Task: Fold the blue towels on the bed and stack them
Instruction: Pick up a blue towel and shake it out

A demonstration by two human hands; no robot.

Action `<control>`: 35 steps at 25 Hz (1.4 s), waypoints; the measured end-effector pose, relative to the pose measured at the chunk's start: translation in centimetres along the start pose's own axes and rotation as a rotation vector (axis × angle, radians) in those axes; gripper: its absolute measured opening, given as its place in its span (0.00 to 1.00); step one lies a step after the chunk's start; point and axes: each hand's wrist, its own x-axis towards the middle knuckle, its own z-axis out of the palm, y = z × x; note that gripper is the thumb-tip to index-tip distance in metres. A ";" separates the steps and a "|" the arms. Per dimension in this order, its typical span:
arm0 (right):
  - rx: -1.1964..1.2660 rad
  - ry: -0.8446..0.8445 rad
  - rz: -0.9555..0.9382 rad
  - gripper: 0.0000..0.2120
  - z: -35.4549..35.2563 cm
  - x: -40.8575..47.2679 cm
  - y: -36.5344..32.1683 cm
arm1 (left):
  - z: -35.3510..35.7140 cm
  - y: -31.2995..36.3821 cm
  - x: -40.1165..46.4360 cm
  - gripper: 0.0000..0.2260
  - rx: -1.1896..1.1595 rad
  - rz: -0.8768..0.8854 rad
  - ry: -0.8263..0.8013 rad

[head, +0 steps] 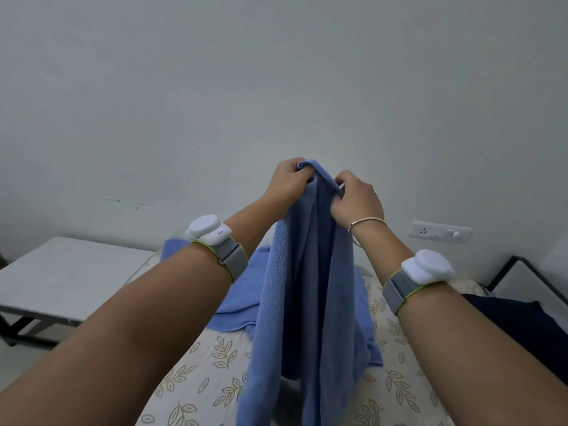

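A blue towel (307, 287) hangs in long folds from both my hands, raised in front of the wall. My left hand (287, 182) grips its top edge on the left. My right hand (356, 198) pinches the same edge a little lower on the right. The towel's lower end drapes down onto the bed (196, 382), which has a cream sheet with a leaf print. More blue towels (236, 305) lie crumpled on the bed behind the hanging one, partly hidden by it and by my arms.
A low white table (64, 272) with a dark frame stands to the left of the bed. A dark blue cloth (522, 327) lies at the bed's right side. A black metal frame (528, 275) and a wall socket (439, 232) are at the right.
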 end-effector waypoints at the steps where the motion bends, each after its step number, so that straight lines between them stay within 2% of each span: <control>1: -0.091 0.000 0.016 0.10 0.2 -0.3 0.7 | 0.6 0.4 0.1 0.08 -0.017 0.011 0.023; 4: -0.213 -0.031 0.126 0.12 1.2 -1.4 3.8 | 1.1 1.4 1.0 0.11 -0.062 0.013 0.088; 10: -0.311 -0.118 0.493 0.16 2.9 -3.8 11.8 | -0.8 1.8 3.6 0.13 -0.158 -0.076 0.290; 12: -0.251 -0.184 0.607 0.15 3.1 -4.5 14.0 | -1.5 1.2 3.9 0.13 -0.213 -0.134 0.363; 14: -0.132 -0.252 0.632 0.13 3.2 -4.2 14.8 | -2.1 0.4 4.0 0.11 -0.219 -0.226 0.382; 18: 0.166 -0.342 0.535 0.13 3.9 -1.3 12.0 | -1.3 -1.7 4.1 0.07 -0.129 -0.424 0.263; 21: 0.327 -0.365 0.392 0.11 3.5 0.5 7.0 | -0.4 -3.5 3.6 0.03 0.007 -0.414 0.165; 22: 0.331 -0.354 0.333 0.13 3.2 1.0 5.5 | -0.2 -4.1 3.3 0.02 0.068 -0.374 0.089; 24: 0.311 -0.304 0.237 0.16 2.7 1.8 3.4 | 0.0 -5.2 2.7 0.08 0.165 -0.271 -0.173; 26: 0.325 -0.277 0.164 0.13 2.7 2.2 2.3 | 0.3 -5.9 2.1 0.16 0.172 -0.248 -0.470; 28: 0.327 -0.263 0.103 0.10 2.7 2.3 1.8 | 0.5 -6.2 2.0 0.18 0.138 -0.234 -0.612; 32: 0.248 -0.157 0.005 0.05 2.1 2.0 2.1 | 0.5 -6.3 2.9 0.06 0.213 -0.160 -0.407; 35: -0.016 -0.097 -0.029 0.04 2.2 1.3 3.5 | 1.4 -6.2 3.1 0.03 0.228 -0.114 -0.214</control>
